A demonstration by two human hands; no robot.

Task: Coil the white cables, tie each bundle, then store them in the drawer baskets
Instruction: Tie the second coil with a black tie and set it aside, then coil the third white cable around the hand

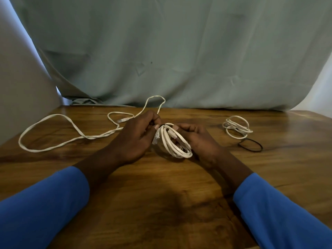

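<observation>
I saw left hand (136,137) pinched on coiled white round cable bundle (168,141) top, right hand (199,141) curled round it, above glossy wooden bench (161,194); loose white cable (93,137) lay left.

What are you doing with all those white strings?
A person in blue sleeves is tidying cables at a wooden table. The left hand and right hand hold a coiled white cable between them, fingers pinching its top, where something dark shows, perhaps a tie. A second coil lies on the right with a black band beside it. A long loose cable on the left is not yet coiled.
</observation>
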